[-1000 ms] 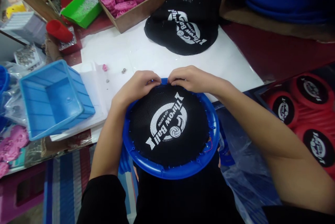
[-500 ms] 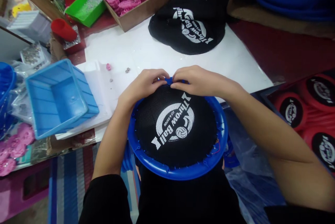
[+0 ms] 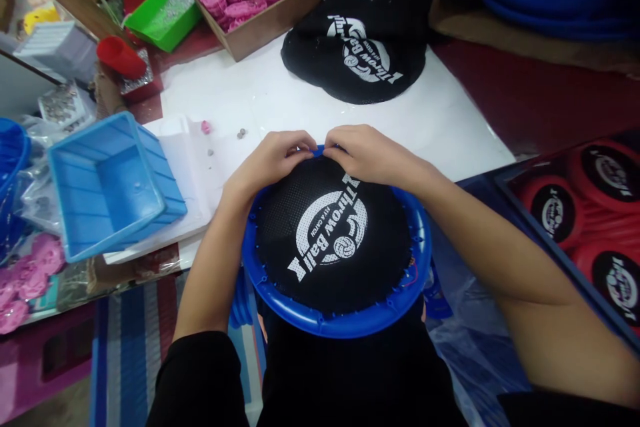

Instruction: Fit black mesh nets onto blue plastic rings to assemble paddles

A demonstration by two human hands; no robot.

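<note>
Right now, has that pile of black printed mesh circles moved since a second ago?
No. The pile sits just the same beside the brown cardboard box; only the view shifted.

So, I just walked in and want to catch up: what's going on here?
The person's left hand and right hand are side by side, gripping the far edge of a blue ring. A round black mesh marked "Throw Ball" lies across it. More black mesh pieces lie beyond, on the white sheet.

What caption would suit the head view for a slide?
Left hand and right hand pinch the far side of a blue ring around black mesh.
</note>
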